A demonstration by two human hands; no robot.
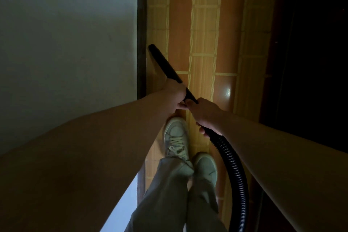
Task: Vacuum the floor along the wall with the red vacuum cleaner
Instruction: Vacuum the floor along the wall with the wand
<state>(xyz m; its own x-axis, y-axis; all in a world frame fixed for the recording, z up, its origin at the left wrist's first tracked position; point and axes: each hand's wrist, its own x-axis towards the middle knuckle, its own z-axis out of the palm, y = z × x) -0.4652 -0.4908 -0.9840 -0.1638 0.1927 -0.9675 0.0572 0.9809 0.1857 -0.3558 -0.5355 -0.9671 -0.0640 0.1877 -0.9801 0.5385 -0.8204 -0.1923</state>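
Both hands [190, 105] grip the nozzle [165, 66]; hose [235, 171] runs off-frame.

Two bare forearms with no sleeves, left hand [174, 93] and right hand [206, 114] without gloves or rings, loose grey-green trousers [169, 194], pale lace-up sneakers [177, 137] with light laces

Pretty dim shot overall, kinda murky with a greenish cast. The only real glare is a small white hotspot on the glossy orange-and-yellow tiled floor [227, 91]. The right side drops off into near-black shadow, no detail there. The pale grey plaster wall [66, 43] is evenly lit but dull. Wide-angle stretch balloons the bare forearms at the bottom edges, and there's a washed-out pale patch bottom left.
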